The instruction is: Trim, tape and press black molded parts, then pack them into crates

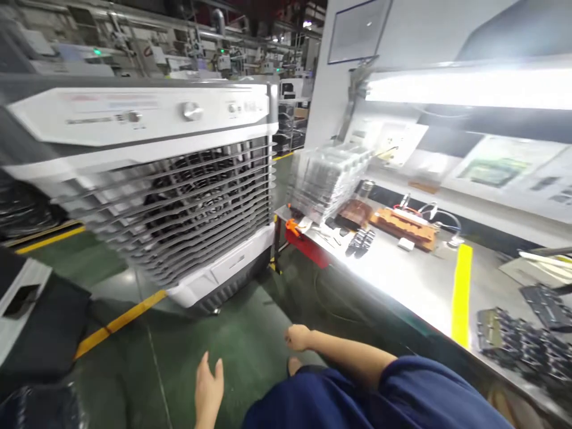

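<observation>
My left hand point(209, 384) is low in the view over the green floor, thumb and fingers apart, with nothing in it. To its right, my right hand point(298, 337) hangs with its fingers curled closed, and no object shows in it. Neither hand touches anything. Beyond them stands a large grey and white air cooler point(236, 262) with knobs on top and a slatted front. The steel workbench point(402, 280) runs along my right side. On it lie dark finger-shaped parts point(360, 243), a brown fixture block point(404, 227) and a small white block point(406, 243).
Stacked clear trays point(328, 179) stand at the bench's far end, near an orange tool point(293, 227). Several black parts point(522, 342) lie past a yellow strip point(462, 295). A black bin-like object point(49, 322) is at left. A bright lamp point(465, 89) hangs above the bench.
</observation>
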Motion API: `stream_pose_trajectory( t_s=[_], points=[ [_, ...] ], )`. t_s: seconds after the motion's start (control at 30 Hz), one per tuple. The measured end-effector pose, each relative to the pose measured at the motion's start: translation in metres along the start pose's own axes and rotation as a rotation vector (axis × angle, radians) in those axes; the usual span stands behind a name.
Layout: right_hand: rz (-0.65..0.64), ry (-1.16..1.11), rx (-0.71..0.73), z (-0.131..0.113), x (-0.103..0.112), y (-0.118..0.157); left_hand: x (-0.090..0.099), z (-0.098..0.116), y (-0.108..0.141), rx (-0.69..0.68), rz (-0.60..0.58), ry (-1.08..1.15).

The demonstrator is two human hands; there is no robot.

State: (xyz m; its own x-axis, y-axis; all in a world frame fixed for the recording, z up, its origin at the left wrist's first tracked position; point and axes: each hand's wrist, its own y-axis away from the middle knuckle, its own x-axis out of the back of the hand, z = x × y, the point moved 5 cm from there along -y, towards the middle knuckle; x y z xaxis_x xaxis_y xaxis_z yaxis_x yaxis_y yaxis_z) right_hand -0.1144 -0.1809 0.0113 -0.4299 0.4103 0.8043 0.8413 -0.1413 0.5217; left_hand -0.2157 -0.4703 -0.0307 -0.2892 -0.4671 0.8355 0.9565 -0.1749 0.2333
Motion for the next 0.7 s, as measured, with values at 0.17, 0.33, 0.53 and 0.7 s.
stream_pose_trajectory(
  t_s=[0.17, 0.33, 0.53, 0.7],
  points=[
    [0.022, -0.129, -0.07, 0.112, 0.061, 0.024, -0.068, 0.169, -0.023, -0.237, -0.169, 0.135],
    [0.169, -0.235, -0.122, 0.185, 0.134, 0.026, -0.103, 0.268, -0.059, -0.463, -0.199, 0.184],
    [0.598, -0.303, -0.052, 0.255, 0.266, 0.014, -0.122, 0.396, -0.116, -0.753, -0.227, 0.223],
    [1.009, -0.035, 0.056, 0.306, 0.431, -0.014, -0.135, 0.53, -0.153, -1.03, -0.124, 0.307]
  ],
)
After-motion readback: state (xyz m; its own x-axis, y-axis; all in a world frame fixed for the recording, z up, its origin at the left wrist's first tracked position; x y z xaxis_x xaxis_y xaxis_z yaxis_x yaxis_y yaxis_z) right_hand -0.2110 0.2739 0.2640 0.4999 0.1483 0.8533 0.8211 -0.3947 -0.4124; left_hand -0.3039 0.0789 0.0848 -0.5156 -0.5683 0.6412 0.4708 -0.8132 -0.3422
